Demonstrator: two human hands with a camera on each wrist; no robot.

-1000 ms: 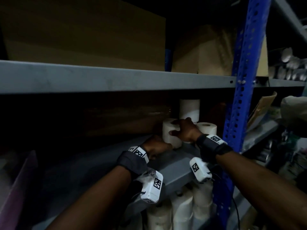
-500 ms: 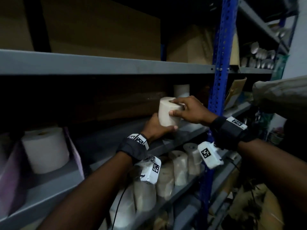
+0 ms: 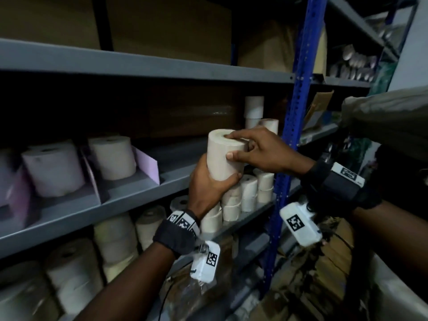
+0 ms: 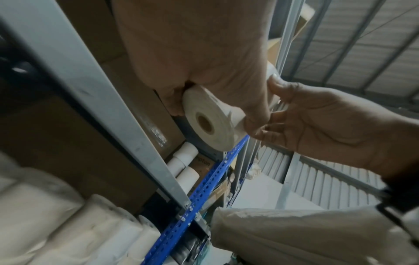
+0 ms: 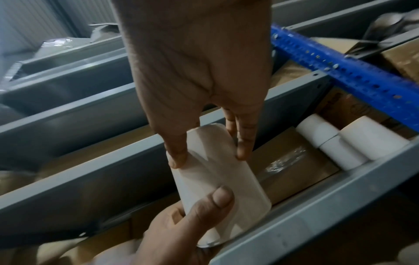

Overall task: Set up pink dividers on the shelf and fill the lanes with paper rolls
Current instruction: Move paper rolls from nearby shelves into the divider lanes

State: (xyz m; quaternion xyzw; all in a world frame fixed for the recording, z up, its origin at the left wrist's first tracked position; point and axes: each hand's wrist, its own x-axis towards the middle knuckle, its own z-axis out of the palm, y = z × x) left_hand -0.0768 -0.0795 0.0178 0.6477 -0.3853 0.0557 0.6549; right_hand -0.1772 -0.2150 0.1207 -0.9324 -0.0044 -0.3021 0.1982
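Both hands hold one white paper roll (image 3: pixel 223 156) upright in front of the grey middle shelf (image 3: pixel 143 193). My left hand (image 3: pixel 208 184) grips its lower part, thumb across the front. My right hand (image 3: pixel 257 151) pinches its top end, fingers on the rim and thumb on the side. The left wrist view shows the roll (image 4: pixel 211 123) end-on with its core hole; the right wrist view shows the roll (image 5: pixel 217 181) between both hands. Pink dividers (image 3: pixel 148 163) stand on the shelf to the left, with a large roll (image 3: pixel 113 156) and another (image 3: pixel 54 167) in their lanes.
A blue perforated upright (image 3: pixel 291 126) stands just right of the hands. Small white rolls (image 3: pixel 253 110) remain at the shelf's back right. Stacked rolls (image 3: pixel 247 193) fill the shelf below. Cardboard boxes (image 3: pixel 162 26) sit on the top shelf.
The roll came off the shelf's back right corner, lifted out and carried toward me and leftward by both hands. The view swung left, bringing the pink dividers and their rolls into sight.
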